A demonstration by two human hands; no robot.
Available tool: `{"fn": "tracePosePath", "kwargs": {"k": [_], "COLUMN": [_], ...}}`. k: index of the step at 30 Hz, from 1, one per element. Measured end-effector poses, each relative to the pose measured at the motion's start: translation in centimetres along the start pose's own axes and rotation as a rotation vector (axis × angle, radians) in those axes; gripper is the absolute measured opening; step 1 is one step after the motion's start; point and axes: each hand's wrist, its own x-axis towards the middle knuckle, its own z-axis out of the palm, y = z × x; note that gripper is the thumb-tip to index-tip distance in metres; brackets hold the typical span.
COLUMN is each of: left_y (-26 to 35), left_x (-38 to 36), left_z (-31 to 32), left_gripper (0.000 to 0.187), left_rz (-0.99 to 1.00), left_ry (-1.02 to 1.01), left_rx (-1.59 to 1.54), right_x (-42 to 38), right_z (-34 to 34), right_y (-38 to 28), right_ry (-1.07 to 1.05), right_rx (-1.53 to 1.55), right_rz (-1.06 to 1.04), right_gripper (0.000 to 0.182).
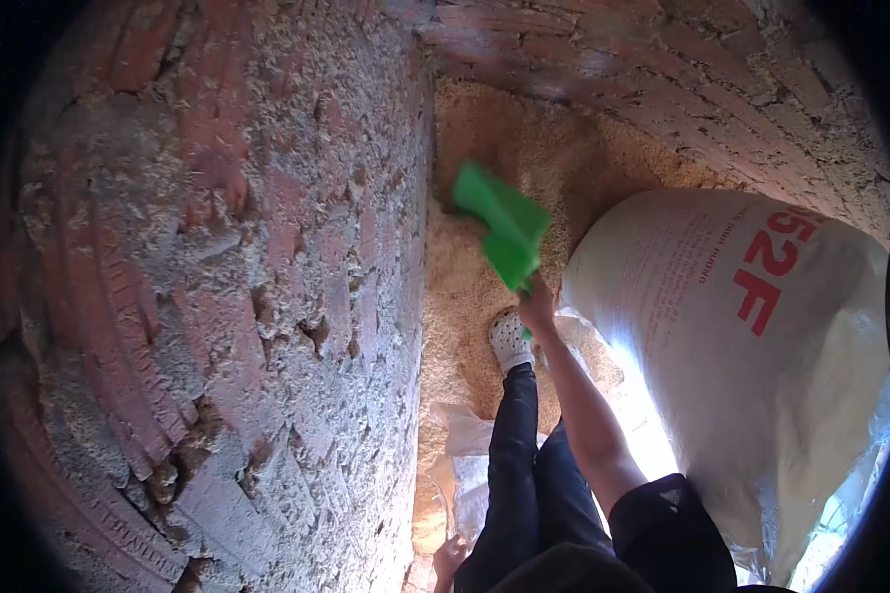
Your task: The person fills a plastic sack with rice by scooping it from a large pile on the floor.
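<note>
My right hand (536,308) is wrapped round the handle of a green plastic scoop (509,227), with the arm stretched forward. The scoop is blurred by motion and is over the pale sawdust-like material (455,267) on the floor, close to the left wall. Low in the view, my left hand (449,558) is beside my leg, its fingers curled at the edge of a pale plastic sack (470,440). Part of that sack is hidden behind my legs.
A rough brick wall (267,296) rises close on my left, and another brick wall (663,79) closes the far end. A large, full white sack (682,287) with red print stands on the right. My foot in a white clog (509,341) stands in the loose material.
</note>
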Motion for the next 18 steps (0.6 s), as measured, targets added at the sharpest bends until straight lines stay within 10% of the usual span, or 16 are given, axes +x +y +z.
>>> {"fn": "tracePosePath", "kwargs": {"k": [6,12,14,18], "left_y": [-0.6,0.8,1.2,0.2], "left_x": [-0.2,1.2,1.0,0.8], "left_z": [-0.4,-0.4,-0.4,-0.8], "left_gripper": [0.036,0.036,0.037,0.038], "left_rz": [-0.052,-0.127,-0.047,0.032], "left_ry": [0.021,0.008,0.025,0.011], "left_rx": [-0.009,-0.064,-0.037,-0.018], "right_x": [13.1,16.2,12.8,9.3], "right_z": [4.7,11.7,8.8,4.0], "right_y": [0.7,-3.2,-3.6,3.0], "right_ry": [0.138,0.309,0.044,0.144], "right_rx": [1.107,0.396,0.357,0.096], "right_rz": [0.525,0.237,0.313,-0.234], "right_gripper": [0.049,0.043,0.047,0.047]}}
